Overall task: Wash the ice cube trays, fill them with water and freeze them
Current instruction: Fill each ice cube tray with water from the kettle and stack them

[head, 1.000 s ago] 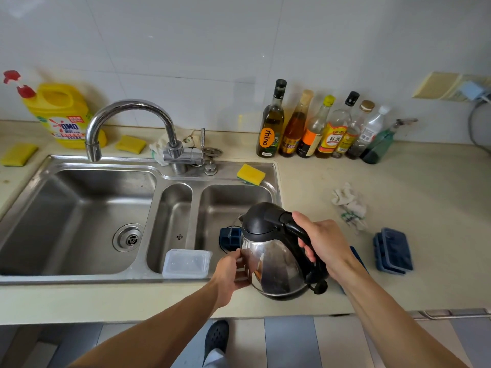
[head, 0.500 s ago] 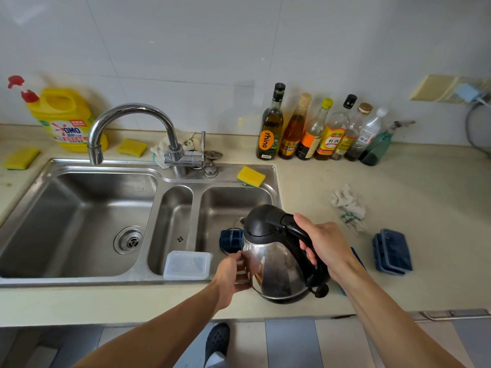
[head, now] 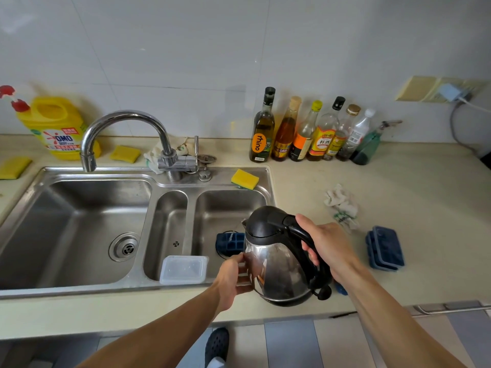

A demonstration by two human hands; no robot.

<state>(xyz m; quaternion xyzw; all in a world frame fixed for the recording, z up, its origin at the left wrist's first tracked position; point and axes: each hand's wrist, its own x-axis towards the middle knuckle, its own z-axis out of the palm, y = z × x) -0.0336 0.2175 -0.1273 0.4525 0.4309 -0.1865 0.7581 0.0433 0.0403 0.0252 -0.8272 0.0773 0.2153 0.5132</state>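
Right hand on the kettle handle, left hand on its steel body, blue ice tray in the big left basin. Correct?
One slip: the blue ice tray lies in the right basin, not in the big left basin. The head view shows it. The rest stands: the right hand grips the kettle by its handle, and the left hand holds its steel body.

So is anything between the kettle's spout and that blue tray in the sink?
Nothing visible. The kettle has its spout above the ice cube tray in the right basin; its body hides the tray's right part.
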